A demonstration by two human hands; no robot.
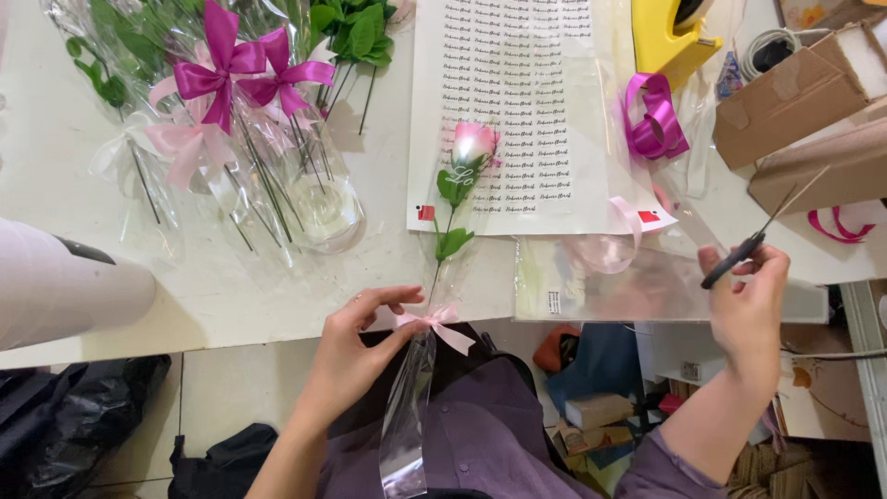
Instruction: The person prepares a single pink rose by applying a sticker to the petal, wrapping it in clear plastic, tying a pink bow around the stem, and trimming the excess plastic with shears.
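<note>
One wrapped rose (469,157): your left hand (356,346) pinches its pink bow (436,322); your right hand (747,296), beside it, grips scissors (756,240) — blades could nick the cellophane.

Clearly a small florist's packing bench, or a craft workroom turning out wrapped single flowers. Shown by the white worktable (277,286) crowded with finished cellophane-sleeved stems tied with magenta and pale pink bows (231,69), a printed sticker sheet (517,111) laid flat, loops of purple ribbon (651,120), a yellow tape dispenser (670,37) and brown cardboard boxes (795,111) at the edge. Underneath, cluttered storage of cartons and dark bags (65,416), more backroom than shopfront.
</note>
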